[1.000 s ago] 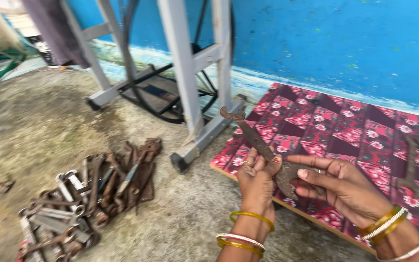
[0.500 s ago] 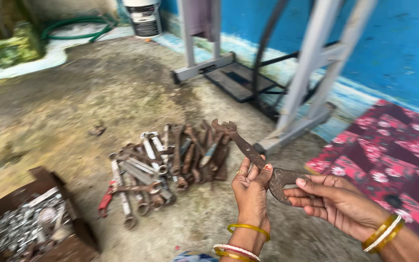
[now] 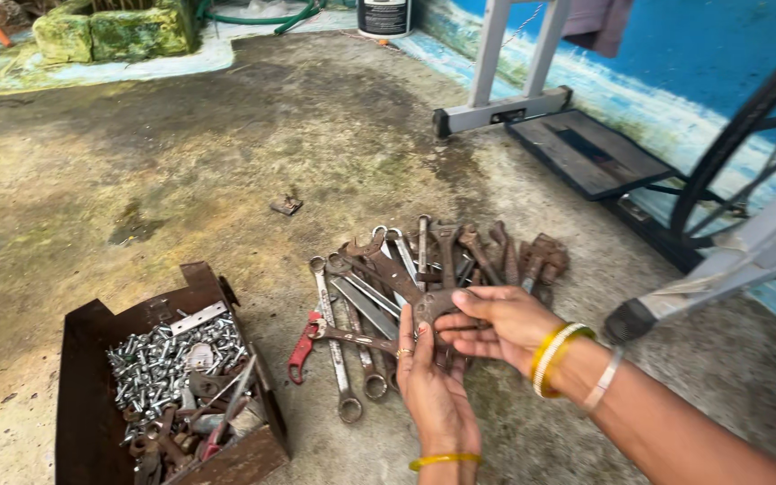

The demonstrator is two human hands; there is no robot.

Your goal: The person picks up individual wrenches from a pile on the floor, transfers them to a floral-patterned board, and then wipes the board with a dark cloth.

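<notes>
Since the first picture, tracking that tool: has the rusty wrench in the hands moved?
Yes. The rusty wrench left the patterned mat and now sits over the wrench pile, held by both hands.

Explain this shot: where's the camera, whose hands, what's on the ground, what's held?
There is no machine here. The one view comes from a camera worn on a person's head, looking down at their own bare hands. The left hand and right hand together hold a rusty wrench above a pile of wrenches on the concrete floor. A red-handled tool lies at the pile's left edge. At lower left sits a rusty metal box holding shiny bolts and some rusty tools. Behind the pile stand a grey metal frame and a blue wall.
</notes>
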